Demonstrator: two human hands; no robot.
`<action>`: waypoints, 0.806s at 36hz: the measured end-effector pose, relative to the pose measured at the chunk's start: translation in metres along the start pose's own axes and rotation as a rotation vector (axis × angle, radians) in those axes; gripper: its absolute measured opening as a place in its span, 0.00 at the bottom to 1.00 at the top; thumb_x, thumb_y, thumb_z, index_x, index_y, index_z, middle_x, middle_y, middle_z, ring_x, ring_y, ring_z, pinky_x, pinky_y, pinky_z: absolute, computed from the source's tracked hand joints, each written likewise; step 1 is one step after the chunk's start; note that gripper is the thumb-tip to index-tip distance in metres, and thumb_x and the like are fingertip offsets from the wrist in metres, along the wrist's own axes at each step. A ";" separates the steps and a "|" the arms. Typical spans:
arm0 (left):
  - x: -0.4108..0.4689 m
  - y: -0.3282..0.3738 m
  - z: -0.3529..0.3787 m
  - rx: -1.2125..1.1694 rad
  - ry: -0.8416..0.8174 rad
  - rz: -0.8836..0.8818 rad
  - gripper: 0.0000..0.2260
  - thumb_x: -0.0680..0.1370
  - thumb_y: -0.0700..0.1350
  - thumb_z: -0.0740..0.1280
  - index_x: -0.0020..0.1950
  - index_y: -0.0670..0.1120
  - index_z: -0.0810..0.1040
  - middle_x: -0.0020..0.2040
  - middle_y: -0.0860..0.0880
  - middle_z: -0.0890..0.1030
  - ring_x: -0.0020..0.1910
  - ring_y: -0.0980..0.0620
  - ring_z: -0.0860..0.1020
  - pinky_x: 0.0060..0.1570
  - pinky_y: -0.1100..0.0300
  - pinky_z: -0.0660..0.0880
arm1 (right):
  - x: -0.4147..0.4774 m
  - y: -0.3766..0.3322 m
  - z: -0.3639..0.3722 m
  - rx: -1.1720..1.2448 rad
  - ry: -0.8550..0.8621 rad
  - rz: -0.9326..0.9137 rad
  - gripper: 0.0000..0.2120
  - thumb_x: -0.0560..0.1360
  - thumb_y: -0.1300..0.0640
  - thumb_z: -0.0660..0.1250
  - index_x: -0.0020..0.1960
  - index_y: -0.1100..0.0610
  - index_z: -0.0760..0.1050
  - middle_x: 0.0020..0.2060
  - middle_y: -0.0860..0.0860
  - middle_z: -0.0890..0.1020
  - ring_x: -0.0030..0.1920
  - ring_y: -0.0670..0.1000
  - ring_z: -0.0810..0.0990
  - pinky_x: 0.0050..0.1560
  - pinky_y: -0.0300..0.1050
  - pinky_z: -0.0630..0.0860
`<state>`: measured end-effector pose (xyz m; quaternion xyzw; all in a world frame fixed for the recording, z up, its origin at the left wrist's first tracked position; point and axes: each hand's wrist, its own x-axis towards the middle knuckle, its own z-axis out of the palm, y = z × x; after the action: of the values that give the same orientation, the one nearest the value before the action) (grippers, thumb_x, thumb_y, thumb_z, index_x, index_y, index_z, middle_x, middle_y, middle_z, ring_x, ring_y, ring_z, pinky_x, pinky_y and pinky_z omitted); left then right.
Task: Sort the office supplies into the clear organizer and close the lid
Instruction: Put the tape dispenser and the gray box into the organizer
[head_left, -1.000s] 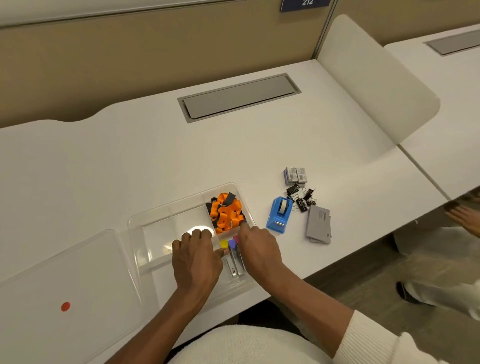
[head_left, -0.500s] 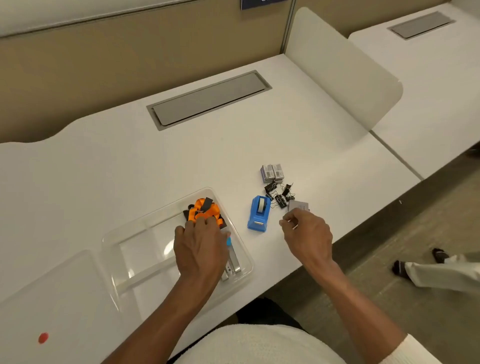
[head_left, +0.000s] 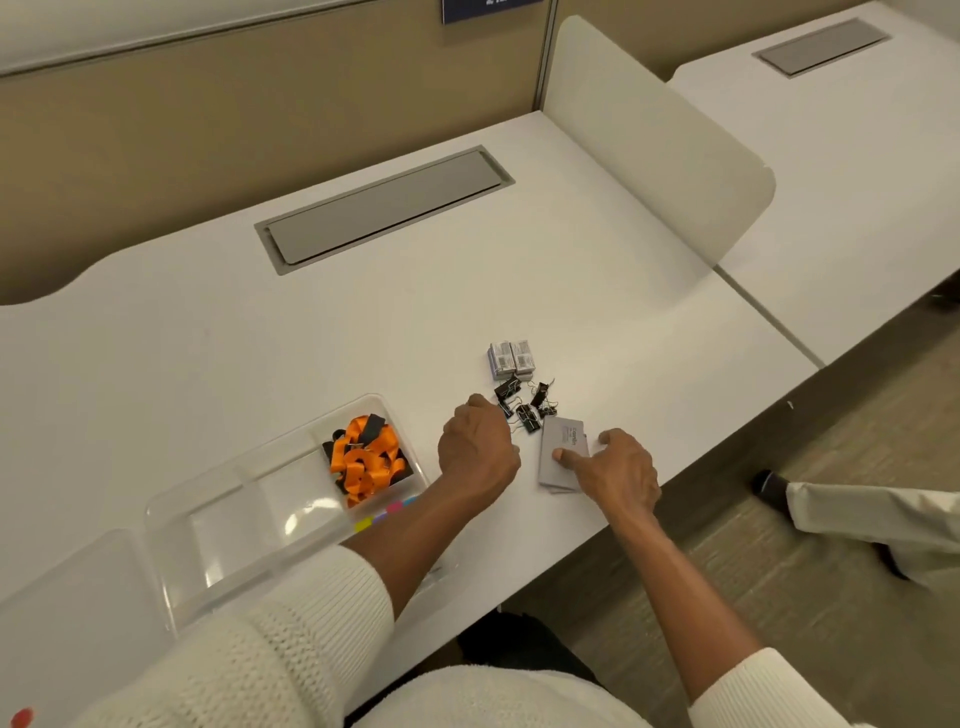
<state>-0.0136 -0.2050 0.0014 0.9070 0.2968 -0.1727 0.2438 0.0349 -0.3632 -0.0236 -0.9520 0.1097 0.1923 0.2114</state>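
Note:
The clear organizer (head_left: 171, 525) sits at the front left of the desk. Its far right compartment holds orange and black straps (head_left: 369, 460), and coloured sticky flags (head_left: 387, 514) lie just in front of them. My left hand (head_left: 478, 449) reaches across the organizer and curls down over the spot where the blue tape dispenser stood, hiding it. My right hand (head_left: 621, 470) grips a grey stack of cards (head_left: 561, 447), thumb on top and fingers at its far edge. Black binder clips (head_left: 524, 408) and two staple boxes (head_left: 511, 356) lie beyond the hands.
The organizer's clear lid (head_left: 67, 597) with a red dot lies at the far left. A grey cable hatch (head_left: 384, 208) is set into the desk. A white divider panel (head_left: 649, 140) stands on the right. Another person's leg and shoe (head_left: 857, 514) are on the floor nearby.
My left hand left the organizer and moved right, onto the tape dispenser. My right hand dropped onto the grey card stack. The view shifted right and closer.

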 end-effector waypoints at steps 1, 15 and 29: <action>0.001 0.000 0.002 0.024 0.000 -0.012 0.28 0.76 0.46 0.76 0.69 0.37 0.68 0.65 0.39 0.77 0.63 0.38 0.79 0.57 0.50 0.77 | 0.002 0.000 0.002 0.019 -0.015 0.010 0.37 0.65 0.36 0.80 0.64 0.55 0.75 0.58 0.56 0.83 0.59 0.60 0.81 0.50 0.54 0.76; -0.010 -0.011 -0.012 -0.145 0.048 0.045 0.18 0.72 0.42 0.74 0.58 0.41 0.73 0.55 0.42 0.78 0.54 0.40 0.79 0.42 0.54 0.67 | 0.013 0.006 -0.009 0.446 -0.341 0.164 0.18 0.64 0.59 0.85 0.48 0.61 0.81 0.45 0.57 0.87 0.42 0.55 0.87 0.40 0.51 0.85; -0.085 -0.095 -0.092 -0.377 0.322 -0.021 0.20 0.68 0.55 0.75 0.55 0.48 0.74 0.38 0.57 0.77 0.33 0.62 0.74 0.30 0.64 0.68 | -0.078 -0.048 -0.035 0.632 -0.303 -0.203 0.24 0.65 0.56 0.84 0.57 0.49 0.77 0.45 0.50 0.88 0.42 0.49 0.89 0.37 0.43 0.85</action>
<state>-0.1224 -0.1266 0.0839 0.8583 0.3680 0.0298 0.3565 -0.0107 -0.3265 0.0551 -0.8065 0.0362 0.2657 0.5269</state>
